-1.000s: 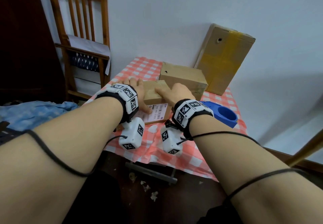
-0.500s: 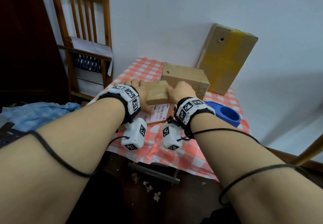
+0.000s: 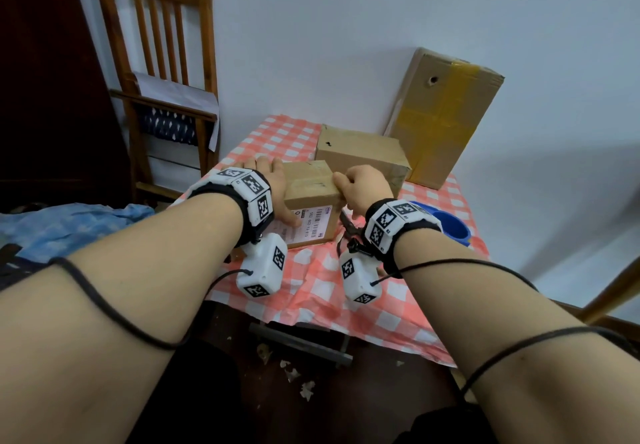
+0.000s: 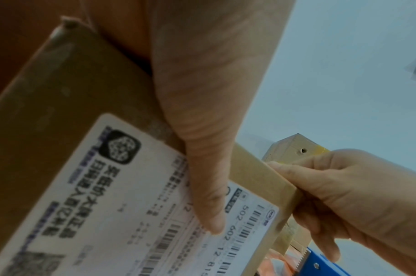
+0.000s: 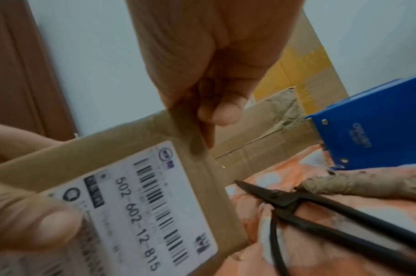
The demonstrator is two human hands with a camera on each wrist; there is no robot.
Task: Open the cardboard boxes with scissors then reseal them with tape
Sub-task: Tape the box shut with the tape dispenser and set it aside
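Note:
A small cardboard box [image 3: 308,183] with a white shipping label [image 3: 313,225] on its near face stands on the checked tablecloth [image 3: 311,291]. My left hand [image 3: 277,180] grips its left side, and the thumb [image 4: 202,177] presses on the label [image 4: 131,205]. My right hand [image 3: 360,183] curls round the box's upper right edge [image 5: 183,119]. Black scissors [image 5: 285,198] lie shut on the cloth just right of the box, untouched. A blue tape dispenser [image 3: 446,223] sits behind my right wrist, its toothed edge [image 4: 306,259] near the box.
A medium cardboard box [image 3: 360,152] stands right behind the small one. A tall box with yellow tape [image 3: 443,114] leans on the wall. A wooden chair [image 3: 162,79] is at the left. A brown wrapped stick [image 5: 356,186] lies by the scissors.
My right hand has slid from the top of the small box to its right edge. The label face now stands more upright toward me, and the scissors have come into view.

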